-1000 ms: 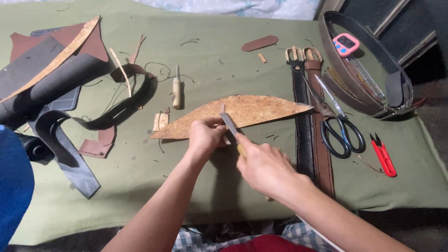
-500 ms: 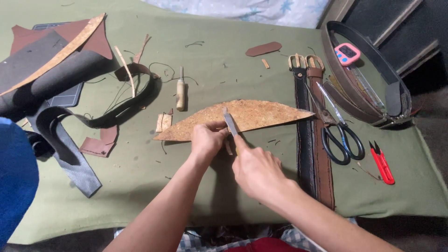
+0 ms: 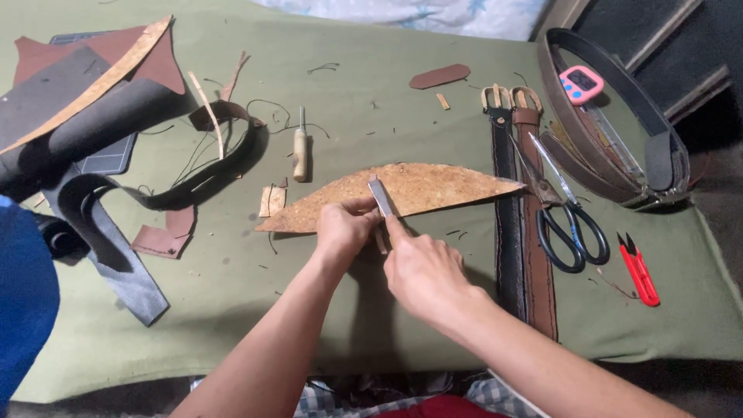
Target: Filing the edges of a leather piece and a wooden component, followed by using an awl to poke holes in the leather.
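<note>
We see the left hand [image 3: 344, 230] pressing down with fingers together on the lower edge of a crescent-shaped tan leather piece [image 3: 402, 193] lying near the middle of the green mat [image 3: 255, 310], while the right hand [image 3: 424, 272] has its fingers clamped on a flat metal blade [image 3: 380, 196] that stands tilted on the leather just beside the left fingertips. Toward the mat's right edge we find two belts [image 3: 526, 232] lying lengthwise with black-handled scissors [image 3: 561, 209] across them and red snips [image 3: 638, 268] nearby, a wooden-handled awl [image 3: 300, 151] sits behind the leather, and dark leather scraps [image 3: 85, 131] crowd the far left corner.
</note>
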